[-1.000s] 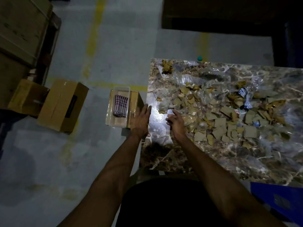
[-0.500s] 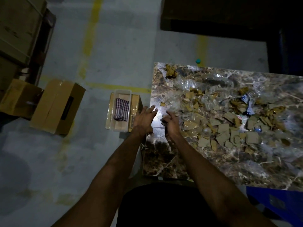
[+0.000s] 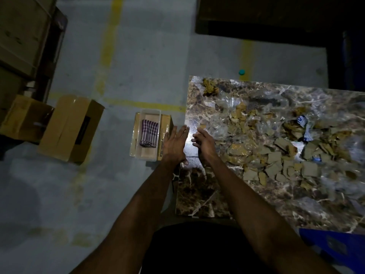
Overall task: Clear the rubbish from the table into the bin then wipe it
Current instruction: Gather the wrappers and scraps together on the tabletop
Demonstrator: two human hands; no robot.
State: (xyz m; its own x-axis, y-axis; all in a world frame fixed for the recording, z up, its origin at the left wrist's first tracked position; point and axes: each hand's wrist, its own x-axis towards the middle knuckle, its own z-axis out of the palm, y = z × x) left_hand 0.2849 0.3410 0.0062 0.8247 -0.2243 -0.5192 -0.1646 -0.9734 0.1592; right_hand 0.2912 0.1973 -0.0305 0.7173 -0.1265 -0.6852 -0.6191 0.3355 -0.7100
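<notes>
Rubbish (image 3: pixel 276 149): torn tan cardboard scraps and crumpled clear plastic strewn over marbled surface (image 3: pixel 197 190). Left hand (image 3: pixel 174 144) and right hand (image 3: pixel 204 143) spread, fingers straight, holding nothing.

Dim, murky scene; glare patch on marble table (image 3: pixel 197 194).

Both arms reach forward, left hand (image 3: pixel 174 144) flat with straight fingers, right hand (image 3: pixel 204 143) loosely curled beside it.

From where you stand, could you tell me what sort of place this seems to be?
Probably a warehouse or storeroom: a bare concrete floor with painted yellow lines, and cardboard boxes standing on it beside a marble-patterned table strewn with torn cardboard scraps.
</notes>
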